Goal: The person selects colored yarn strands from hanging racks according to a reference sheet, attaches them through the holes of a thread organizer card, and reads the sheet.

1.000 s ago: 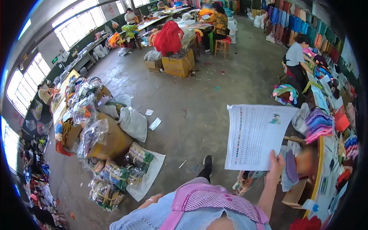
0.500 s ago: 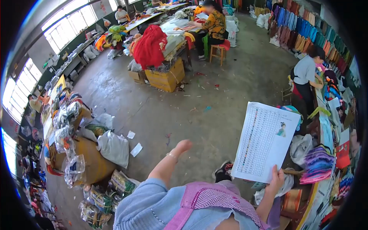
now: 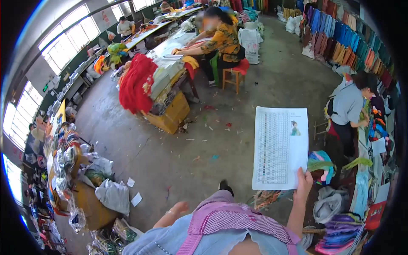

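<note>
The right hand (image 3: 303, 182) pinches the paper (image 3: 278, 148) by its lower right corner, the other edges standing free over the floor (image 3: 236, 148). The left hand (image 3: 179, 208) hangs low; I cannot tell whether its fingers spread. Floor runs ahead between box (image 3: 172, 117) and coloured bundle (image 3: 324, 168).

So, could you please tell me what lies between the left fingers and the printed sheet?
The head view shows floor, a dark shoe and part of the pink apron between the left fingers and the printed sheet.
</note>
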